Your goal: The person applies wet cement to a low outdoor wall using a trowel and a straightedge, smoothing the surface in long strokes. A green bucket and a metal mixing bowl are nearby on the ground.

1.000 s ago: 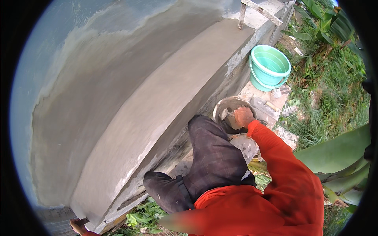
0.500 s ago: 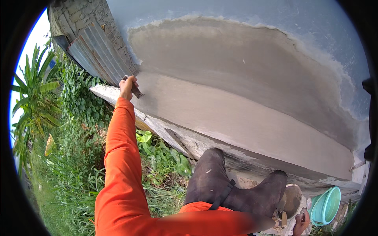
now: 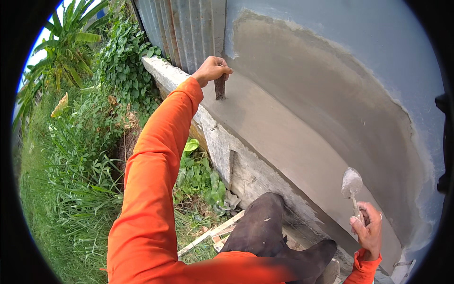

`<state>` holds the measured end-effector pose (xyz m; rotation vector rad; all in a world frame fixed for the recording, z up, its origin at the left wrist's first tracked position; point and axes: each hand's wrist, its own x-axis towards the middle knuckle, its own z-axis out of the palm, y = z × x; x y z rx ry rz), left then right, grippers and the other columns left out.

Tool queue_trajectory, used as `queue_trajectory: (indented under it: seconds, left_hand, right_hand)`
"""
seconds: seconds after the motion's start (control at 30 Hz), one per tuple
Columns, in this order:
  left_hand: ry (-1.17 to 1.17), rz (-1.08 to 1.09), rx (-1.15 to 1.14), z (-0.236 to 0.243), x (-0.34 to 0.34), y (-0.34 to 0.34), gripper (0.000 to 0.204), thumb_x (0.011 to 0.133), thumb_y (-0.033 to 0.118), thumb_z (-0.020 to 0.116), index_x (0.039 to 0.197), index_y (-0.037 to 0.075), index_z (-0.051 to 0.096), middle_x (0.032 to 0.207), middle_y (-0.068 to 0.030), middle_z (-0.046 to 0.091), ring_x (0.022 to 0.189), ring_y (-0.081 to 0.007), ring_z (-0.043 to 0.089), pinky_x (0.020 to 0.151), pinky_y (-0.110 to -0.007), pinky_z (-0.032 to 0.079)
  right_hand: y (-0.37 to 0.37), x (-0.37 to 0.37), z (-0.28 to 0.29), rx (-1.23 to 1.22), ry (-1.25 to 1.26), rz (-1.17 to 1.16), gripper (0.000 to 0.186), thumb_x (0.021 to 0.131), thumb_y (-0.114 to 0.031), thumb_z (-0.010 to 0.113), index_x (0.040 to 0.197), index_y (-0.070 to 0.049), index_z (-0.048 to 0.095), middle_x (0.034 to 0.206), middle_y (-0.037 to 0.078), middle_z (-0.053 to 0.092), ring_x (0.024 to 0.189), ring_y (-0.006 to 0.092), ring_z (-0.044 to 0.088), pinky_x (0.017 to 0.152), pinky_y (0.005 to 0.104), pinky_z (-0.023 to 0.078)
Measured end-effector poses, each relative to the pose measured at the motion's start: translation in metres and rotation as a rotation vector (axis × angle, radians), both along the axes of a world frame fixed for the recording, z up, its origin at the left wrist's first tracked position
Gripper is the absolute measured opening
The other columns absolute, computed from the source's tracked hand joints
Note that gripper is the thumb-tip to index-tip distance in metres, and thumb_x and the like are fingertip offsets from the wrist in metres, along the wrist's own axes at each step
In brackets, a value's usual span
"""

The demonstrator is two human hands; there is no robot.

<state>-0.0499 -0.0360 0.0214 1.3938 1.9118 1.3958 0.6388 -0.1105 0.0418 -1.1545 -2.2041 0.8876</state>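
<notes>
My left hand (image 3: 211, 69), at the end of an orange sleeve, grips a narrow dark float (image 3: 220, 87) pressed upright against the wet grey plaster (image 3: 302, 113) at its left end. Low on the right, my right hand (image 3: 366, 228) holds a small trowel (image 3: 352, 185) with its mortar-coated blade pointing up, close to the plaster. My dark-trousered knees (image 3: 265, 227) lean toward the concrete ledge (image 3: 222, 142) under the plastered band.
Corrugated metal sheeting (image 3: 184, 28) stands to the left of the plaster. Grass and leafy plants (image 3: 80, 142) fill the ground on the left. Wooden strips (image 3: 213, 234) lie below the ledge. A painted grey-blue wall (image 3: 369, 33) rises above the plaster.
The view has swung left from the bucket and bowl to the wall's left end. My left hand now holds the float against the plaster, and my right hand has come up with the trowel.
</notes>
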Motion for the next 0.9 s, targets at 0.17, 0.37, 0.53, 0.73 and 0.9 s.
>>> queue_trajectory:
  seconds: [0.17,0.37,0.53,0.73,0.9]
  left_hand:
    - [0.326,-0.137,-0.295,0.02,-0.016,0.005,0.016,0.087,0.013,0.077,0.078,0.005,0.068,0.075,-0.0045,0.071,0.068,-0.0142,0.066,0.062,-0.032,0.05]
    - [0.582,-0.32,-0.348,0.028,-0.027,0.02,0.02,0.087,0.017,0.075,0.075,0.002,0.068,0.069,-0.0068,0.066,0.069,-0.019,0.063,0.063,-0.039,0.051]
    - [0.664,-0.34,-0.297,0.022,-0.032,0.016,0.021,0.087,0.019,0.075,0.079,0.001,0.068,0.071,-0.0116,0.066,0.07,-0.0235,0.064,0.066,-0.042,0.052]
    - [0.683,-0.384,-0.291,0.022,-0.037,0.019,0.021,0.088,0.019,0.074,0.08,0.001,0.068,0.073,-0.0125,0.068,0.072,-0.0248,0.065,0.068,-0.043,0.053]
    - [0.679,-0.424,-0.24,0.019,-0.041,0.021,0.021,0.088,0.018,0.073,0.08,0.0,0.068,0.074,-0.0134,0.068,0.072,-0.026,0.065,0.07,-0.043,0.053]
  right_hand:
    - [0.058,-0.154,0.016,0.118,-0.286,0.404,0.025,0.091,-0.013,0.077,0.107,0.002,0.065,0.067,0.012,0.059,0.057,0.0256,0.053,0.059,0.0364,0.043]
    - [0.102,-0.326,-0.015,0.413,-0.212,0.783,0.027,0.098,-0.02,0.07,0.116,0.0,0.071,0.088,0.026,0.072,0.085,0.0487,0.069,0.08,0.0548,0.053]
    - [0.106,-0.454,-0.046,0.478,-0.352,0.762,0.028,0.099,-0.019,0.067,0.105,0.007,0.075,0.089,0.03,0.073,0.086,0.0503,0.071,0.081,0.0555,0.056]
    - [0.094,-0.548,-0.067,0.53,-0.404,0.698,0.028,0.093,-0.016,0.064,0.089,0.011,0.073,0.085,0.034,0.071,0.085,0.0529,0.072,0.082,0.0561,0.059]
    - [0.091,-0.592,-0.07,0.608,-0.418,0.68,0.026,0.089,-0.012,0.062,0.087,0.012,0.073,0.09,0.035,0.073,0.09,0.0496,0.073,0.087,0.0543,0.059]
